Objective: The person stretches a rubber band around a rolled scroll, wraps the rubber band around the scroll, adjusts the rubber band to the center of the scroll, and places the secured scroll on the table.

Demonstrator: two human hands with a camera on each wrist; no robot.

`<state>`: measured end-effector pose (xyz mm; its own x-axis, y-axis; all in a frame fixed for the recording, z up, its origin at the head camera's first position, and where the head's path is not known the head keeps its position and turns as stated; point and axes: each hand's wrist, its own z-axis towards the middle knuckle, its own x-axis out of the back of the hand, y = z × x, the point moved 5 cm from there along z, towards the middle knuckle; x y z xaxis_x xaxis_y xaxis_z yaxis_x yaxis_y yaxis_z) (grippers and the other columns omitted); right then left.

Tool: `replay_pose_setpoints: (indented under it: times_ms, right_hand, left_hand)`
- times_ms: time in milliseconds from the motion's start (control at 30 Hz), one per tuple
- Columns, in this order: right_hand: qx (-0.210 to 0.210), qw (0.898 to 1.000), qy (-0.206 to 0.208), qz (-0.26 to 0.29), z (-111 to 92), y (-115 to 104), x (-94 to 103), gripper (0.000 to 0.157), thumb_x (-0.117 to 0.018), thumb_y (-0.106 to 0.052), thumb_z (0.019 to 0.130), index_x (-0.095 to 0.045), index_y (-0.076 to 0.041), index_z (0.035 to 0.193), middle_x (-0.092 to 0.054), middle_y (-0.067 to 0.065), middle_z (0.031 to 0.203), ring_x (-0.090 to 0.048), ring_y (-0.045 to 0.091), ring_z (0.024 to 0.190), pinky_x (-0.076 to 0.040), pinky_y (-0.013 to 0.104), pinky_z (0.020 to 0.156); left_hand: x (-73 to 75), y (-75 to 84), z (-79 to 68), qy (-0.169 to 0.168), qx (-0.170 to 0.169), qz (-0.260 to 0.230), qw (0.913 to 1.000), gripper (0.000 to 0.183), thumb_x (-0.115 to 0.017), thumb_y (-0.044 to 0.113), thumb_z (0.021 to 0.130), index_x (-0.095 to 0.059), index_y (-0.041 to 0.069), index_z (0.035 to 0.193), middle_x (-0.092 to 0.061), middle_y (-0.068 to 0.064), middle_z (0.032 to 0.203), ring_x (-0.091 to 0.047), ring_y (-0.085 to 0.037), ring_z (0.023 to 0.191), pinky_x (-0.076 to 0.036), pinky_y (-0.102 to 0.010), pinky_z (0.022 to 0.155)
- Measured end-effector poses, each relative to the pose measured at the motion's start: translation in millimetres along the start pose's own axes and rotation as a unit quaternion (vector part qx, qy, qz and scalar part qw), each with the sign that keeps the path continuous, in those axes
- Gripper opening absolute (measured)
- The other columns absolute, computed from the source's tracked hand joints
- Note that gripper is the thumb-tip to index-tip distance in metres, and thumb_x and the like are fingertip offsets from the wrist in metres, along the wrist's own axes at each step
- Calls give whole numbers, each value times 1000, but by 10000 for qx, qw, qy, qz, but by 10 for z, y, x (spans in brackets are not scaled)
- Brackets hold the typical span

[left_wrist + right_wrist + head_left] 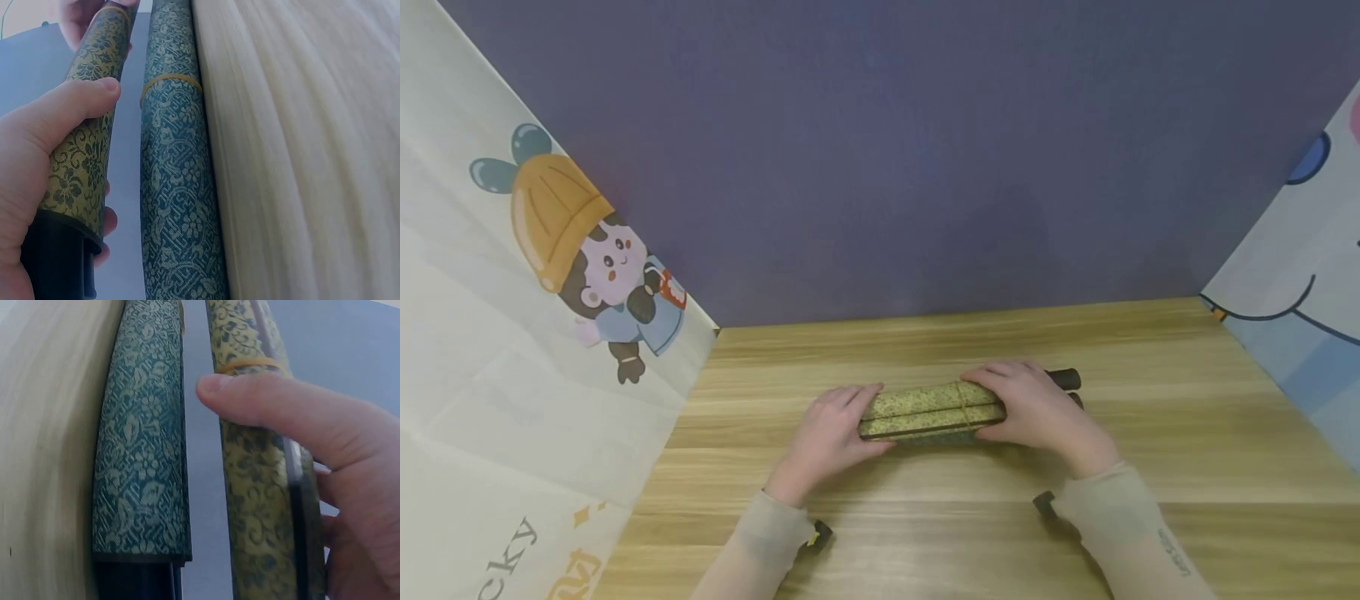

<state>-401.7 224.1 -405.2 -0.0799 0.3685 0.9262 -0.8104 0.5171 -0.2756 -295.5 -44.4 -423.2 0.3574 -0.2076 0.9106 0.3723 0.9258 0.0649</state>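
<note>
A rolled hanging scroll [917,410] in yellow-green flowered brocade lies crosswise between my hands, a rubber band round it. My left hand [827,437] grips its left end; in the left wrist view the thumb lies over the brocade near a black end rod [59,256]. My right hand [1041,412] grips the right part, with its thumb close to the band in the right wrist view. Beside it, on the near side, rests a second scroll [178,162] in teal brocade, also banded, touched by neither hand in the wrist views.
The wood-grain table [925,533] runs back to a plain purple-grey panel [887,167]. White cloths with cartoon prints hang at the left [475,375] and right. A small dark object [1045,504] sits by each sleeve.
</note>
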Motion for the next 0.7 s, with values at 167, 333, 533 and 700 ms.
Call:
replay_pose_setpoints:
  times_ms: [167,333,533,700]
  right_hand:
    - [52,9999,-47,-84,23,-55,-29,83,-102,-34,73,-69,-12,146,-71,10,143,-64,40,133,-40,76,114]
    - [30,9999,-102,-57,28,-74,-44,84,-103,-33,74,-68,-11,146,-70,11,143,-64,40,134,-39,77,115]
    - [219,9997,-42,-111,60,-154,-109,85,-104,-36,73,-68,-7,144,-72,12,141,-67,37,130,-44,72,114]
    - [619,9980,5,-135,126,-321,-212,88,-101,-42,75,-65,-4,146,-72,12,141,-68,35,129,-44,69,116]
  left_hand:
    - [5,15,0,86,-92,-99,9999,91,-99,53,76,-65,8,148,-75,-12,133,-74,-31,118,-59,-52,106]
    - [12,38,11,155,-185,-137,9996,89,-99,52,76,-66,6,145,-76,-11,131,-74,-29,117,-58,-50,107]
    - [19,95,24,222,-244,-88,9994,88,-100,52,75,-67,7,144,-76,-10,130,-74,-28,116,-58,-49,109]
    - [-5,142,32,306,-335,13,9990,90,-101,53,72,-68,5,141,-77,-11,126,-76,-28,111,-60,-47,104]
